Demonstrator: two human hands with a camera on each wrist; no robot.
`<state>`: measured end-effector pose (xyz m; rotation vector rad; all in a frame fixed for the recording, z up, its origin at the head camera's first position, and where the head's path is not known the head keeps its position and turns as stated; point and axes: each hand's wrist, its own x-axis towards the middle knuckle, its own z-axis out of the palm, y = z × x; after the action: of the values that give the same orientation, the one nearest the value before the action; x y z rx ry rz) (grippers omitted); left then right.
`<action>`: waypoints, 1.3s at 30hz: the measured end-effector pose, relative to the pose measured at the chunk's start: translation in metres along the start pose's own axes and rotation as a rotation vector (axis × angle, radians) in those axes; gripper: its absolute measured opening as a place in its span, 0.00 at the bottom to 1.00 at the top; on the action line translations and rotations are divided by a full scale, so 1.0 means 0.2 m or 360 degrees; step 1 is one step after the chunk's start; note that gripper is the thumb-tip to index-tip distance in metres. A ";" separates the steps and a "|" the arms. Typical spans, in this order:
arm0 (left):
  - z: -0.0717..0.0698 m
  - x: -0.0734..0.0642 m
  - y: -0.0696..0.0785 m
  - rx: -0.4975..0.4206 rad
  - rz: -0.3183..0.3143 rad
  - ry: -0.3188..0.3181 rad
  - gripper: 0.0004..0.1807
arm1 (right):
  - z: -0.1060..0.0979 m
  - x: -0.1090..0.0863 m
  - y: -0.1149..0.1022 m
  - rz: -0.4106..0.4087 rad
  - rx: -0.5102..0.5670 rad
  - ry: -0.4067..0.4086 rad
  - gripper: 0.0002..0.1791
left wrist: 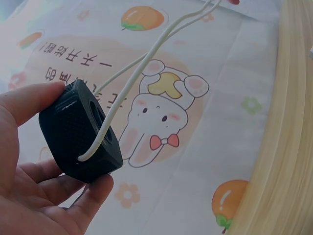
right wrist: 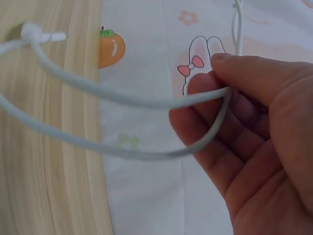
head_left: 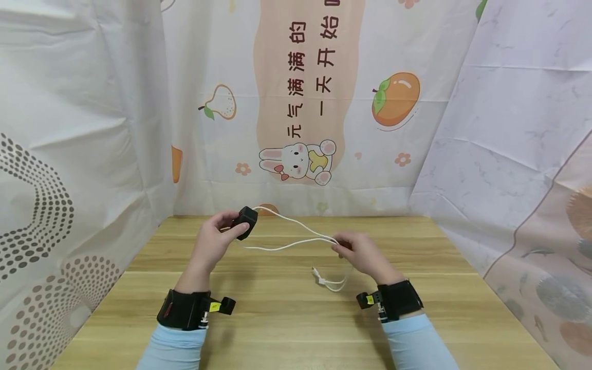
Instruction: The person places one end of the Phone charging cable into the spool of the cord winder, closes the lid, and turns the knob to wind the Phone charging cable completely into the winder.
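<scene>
In the head view my left hand point(head_left: 214, 240) grips a black faceted block point(head_left: 247, 220) between thumb and fingers, raised over the table's far half. The left wrist view shows a round opening in the block's face and a white cable point(left wrist: 128, 84) running from it in two strands. Both strands stretch right to my right hand point(head_left: 358, 250), whose thumb and fingertips pinch them together. Beyond that pinch, the cable point(right wrist: 132, 102) hangs in a loose loop, seen in the right wrist view. Its slim white plug point(right wrist: 54, 36) and a small white piece point(right wrist: 31, 33) dangle at the end.
A wooden table point(head_left: 277, 329) spreads under both hands. Printed curtains point(head_left: 305, 200) close off the back, with more cloth hanging at the left and right sides. Each wrist wears a black strap point(head_left: 185, 310) with a small camera point(head_left: 226, 305).
</scene>
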<state>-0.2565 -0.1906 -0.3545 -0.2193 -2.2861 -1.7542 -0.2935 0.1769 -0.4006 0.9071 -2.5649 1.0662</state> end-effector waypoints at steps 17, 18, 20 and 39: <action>-0.15 0.02 -0.09 0.0044 -0.0064 0.0136 0.31 | -0.14 -0.07 0.11 0.0130 0.0099 -0.0139 0.04; -0.16 0.02 -0.10 0.0048 -0.0069 0.0140 0.31 | -0.15 -0.08 0.12 0.0115 0.0108 -0.0162 0.04; -0.17 0.02 -0.10 0.0053 -0.0073 0.0143 0.31 | -0.16 -0.08 0.13 0.0091 0.0132 -0.0205 0.04; -0.26 0.02 -0.17 0.0090 -0.0204 0.0192 0.34 | -0.24 -0.13 0.20 0.0272 0.0185 -0.0330 0.06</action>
<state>-0.2646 -0.2489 -0.3717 0.0437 -2.3043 -1.7090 -0.2983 0.2438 -0.4002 0.8808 -2.8188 1.2392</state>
